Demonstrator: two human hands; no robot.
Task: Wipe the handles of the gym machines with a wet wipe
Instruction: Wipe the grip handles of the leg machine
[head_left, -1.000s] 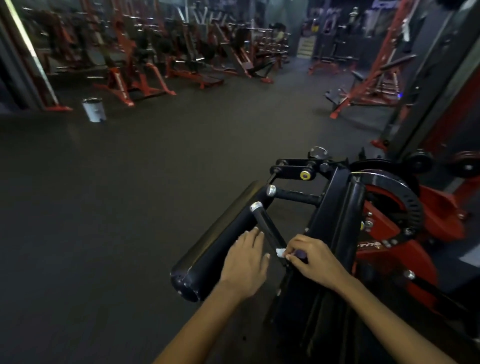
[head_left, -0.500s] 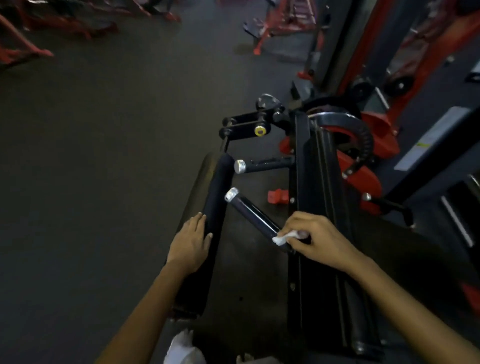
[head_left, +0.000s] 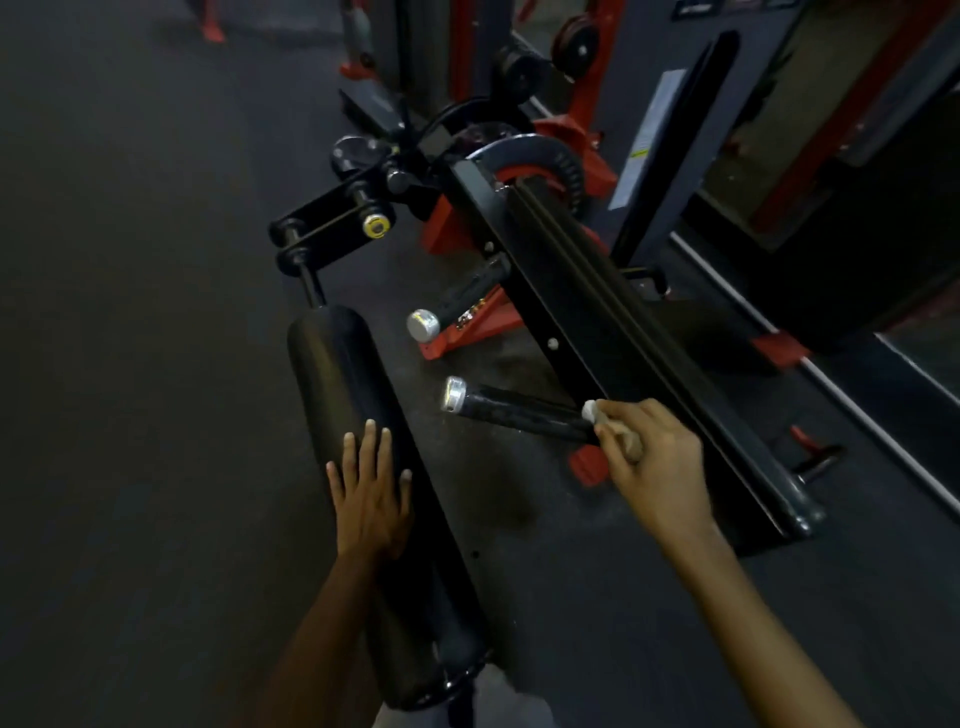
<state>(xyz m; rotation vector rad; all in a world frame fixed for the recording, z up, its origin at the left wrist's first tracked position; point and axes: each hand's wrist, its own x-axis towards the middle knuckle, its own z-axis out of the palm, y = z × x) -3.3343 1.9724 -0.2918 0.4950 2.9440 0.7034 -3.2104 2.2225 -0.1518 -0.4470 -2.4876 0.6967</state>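
Note:
A black machine handle (head_left: 519, 411) with a silver end cap sticks out leftward from the black frame bar (head_left: 613, 332). My right hand (head_left: 654, 462) grips the handle at its inner end, fingers curled round it with a small white wet wipe (head_left: 590, 410) pinched against the grip. A second black handle (head_left: 462, 296) with a silver cap sits higher up the same bar. My left hand (head_left: 370, 499) lies flat with straight fingers on top of the long black padded roller (head_left: 353, 395).
Red machine base parts (head_left: 467, 322) sit on the dark rubber floor under the handles. A black pivot bracket with a yellow pin (head_left: 375, 225) joins the roller to the frame. Red and grey machine uprights (head_left: 467, 47) stand behind; a mirror wall runs along the right.
The head has tilted down and closer, so the gym hall has dropped out of view. My right hand stays with the wipe at the handle's inner end; my left hand stays on the roller.

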